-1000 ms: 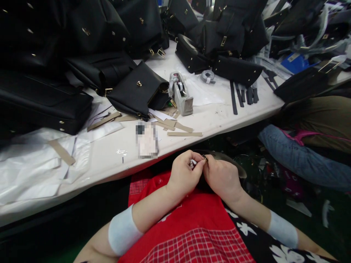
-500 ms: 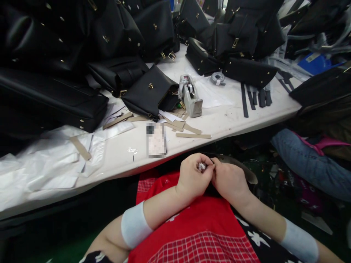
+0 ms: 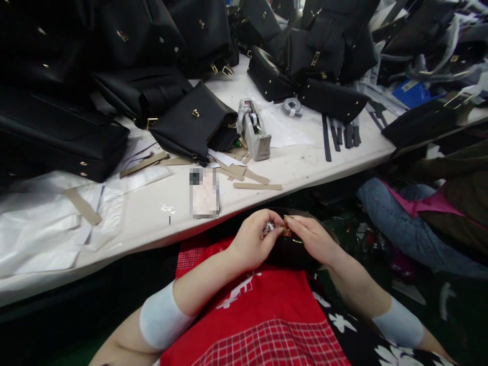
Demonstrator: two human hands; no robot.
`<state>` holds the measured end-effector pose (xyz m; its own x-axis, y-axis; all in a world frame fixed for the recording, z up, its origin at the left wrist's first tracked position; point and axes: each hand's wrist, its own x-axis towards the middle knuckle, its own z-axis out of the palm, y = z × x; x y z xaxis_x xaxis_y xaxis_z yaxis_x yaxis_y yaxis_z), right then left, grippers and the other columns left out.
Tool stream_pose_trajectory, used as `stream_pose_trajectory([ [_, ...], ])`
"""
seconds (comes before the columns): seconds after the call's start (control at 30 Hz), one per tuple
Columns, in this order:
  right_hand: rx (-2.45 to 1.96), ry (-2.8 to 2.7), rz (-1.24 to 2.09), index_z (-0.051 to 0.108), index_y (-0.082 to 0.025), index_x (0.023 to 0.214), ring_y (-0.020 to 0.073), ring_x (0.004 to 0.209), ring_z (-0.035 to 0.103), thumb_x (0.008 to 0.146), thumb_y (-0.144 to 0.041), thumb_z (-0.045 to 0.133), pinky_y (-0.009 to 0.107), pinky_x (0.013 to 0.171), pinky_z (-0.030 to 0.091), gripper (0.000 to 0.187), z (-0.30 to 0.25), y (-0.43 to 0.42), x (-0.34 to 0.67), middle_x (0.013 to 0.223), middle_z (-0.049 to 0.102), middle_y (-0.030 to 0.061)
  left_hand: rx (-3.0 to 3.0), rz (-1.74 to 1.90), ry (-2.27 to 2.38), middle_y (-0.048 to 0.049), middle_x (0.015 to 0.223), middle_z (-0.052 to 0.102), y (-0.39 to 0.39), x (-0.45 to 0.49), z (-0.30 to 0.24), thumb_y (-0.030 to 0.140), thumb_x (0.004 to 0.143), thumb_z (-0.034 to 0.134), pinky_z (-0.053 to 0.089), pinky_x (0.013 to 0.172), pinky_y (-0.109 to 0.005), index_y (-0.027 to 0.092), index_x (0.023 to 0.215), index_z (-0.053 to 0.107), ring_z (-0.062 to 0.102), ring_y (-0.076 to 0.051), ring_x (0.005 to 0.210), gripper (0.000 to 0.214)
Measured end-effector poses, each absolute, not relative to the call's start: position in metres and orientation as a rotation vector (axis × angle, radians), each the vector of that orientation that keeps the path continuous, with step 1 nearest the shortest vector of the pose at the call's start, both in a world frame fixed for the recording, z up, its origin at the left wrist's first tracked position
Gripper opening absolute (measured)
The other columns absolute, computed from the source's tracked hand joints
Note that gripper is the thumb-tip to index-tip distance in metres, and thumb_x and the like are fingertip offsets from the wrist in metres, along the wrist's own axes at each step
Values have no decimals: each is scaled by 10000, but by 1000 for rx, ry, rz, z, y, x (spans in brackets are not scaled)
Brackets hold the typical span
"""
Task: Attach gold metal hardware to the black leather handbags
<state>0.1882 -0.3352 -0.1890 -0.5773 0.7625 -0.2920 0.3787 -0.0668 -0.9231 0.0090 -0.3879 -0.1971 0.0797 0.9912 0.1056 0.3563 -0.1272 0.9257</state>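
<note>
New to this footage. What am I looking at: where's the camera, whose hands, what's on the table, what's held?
No machine here: one camera worn on a person's head looks down at their own bare hands above their lap. The left hand grips a small pale scrap; the right hand pinches a small brown piece beside it, over a black item on the lap. On the white table: black handbags, a tape dispenser, cardboard strips, black straps. The jeans on the right belong to someone else.
</note>
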Motion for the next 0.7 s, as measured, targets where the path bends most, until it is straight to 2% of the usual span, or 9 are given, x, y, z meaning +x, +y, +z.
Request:
stream_pose_trajectory([
  [0.1, -1273, -1660, 1852, 626, -142, 785, 178, 738, 571, 905, -513, 483, 286, 704, 475, 415, -192, -340, 184, 753, 623, 43, 1631, 1013, 1297, -31, 907, 650, -392, 1, -194, 149, 875, 519, 499, 791, -288, 184, 984, 575, 607, -151, 837, 128],
  [0.2, -1275, -1592, 1904, 638, -138, 765, 177, 734, 575, 876, -513, 518, 281, 702, 470, 409, -192, -343, 180, 745, 635, 42, 1721, 992, 1283, -36, 915, 632, -396, -3, -192, 99, 862, 491, 495, 783, -287, 187, 974, 558, 593, -155, 850, 158],
  [0.37, -1320, -1829, 1677, 628, -140, 718, 154, 669, 540, 865, -437, 514, 253, 627, 413, 351, -187, -344, 177, 702, 609, 20, 1807, 1085, 1435, -48, 903, 589, -399, 7, -189, 50, 840, 453, 481, 780, -313, 193, 880, 531, 560, -173, 860, 167],
  [0.47, -1353, -1931, 1528, 647, -142, 742, 156, 669, 539, 877, -400, 498, 256, 635, 413, 328, -188, -343, 178, 700, 614, 19, 1587, 1152, 1468, -46, 893, 598, -399, 13, -192, 86, 862, 458, 497, 781, -316, 198, 872, 512, 586, -167, 845, 124],
  [0.57, -1334, -1847, 1566, 644, -141, 749, 144, 642, 523, 890, -398, 496, 248, 611, 411, 328, -193, -343, 178, 692, 612, 19, 1228, 1198, 1367, -45, 868, 631, -396, 16, -194, 185, 891, 485, 526, 729, -294, 194, 888, 491, 628, -146, 769, 11],
  [0.7, -1284, -1742, 1654, 611, -141, 702, 121, 581, 491, 888, -386, 501, 231, 559, 382, 327, -189, -344, 178, 636, 580, 6, 888, 1166, 1171, -20, 790, 657, -394, 17, -190, 254, 855, 559, 518, 672, -250, 184, 868, 475, 626, -112, 665, 110],
])
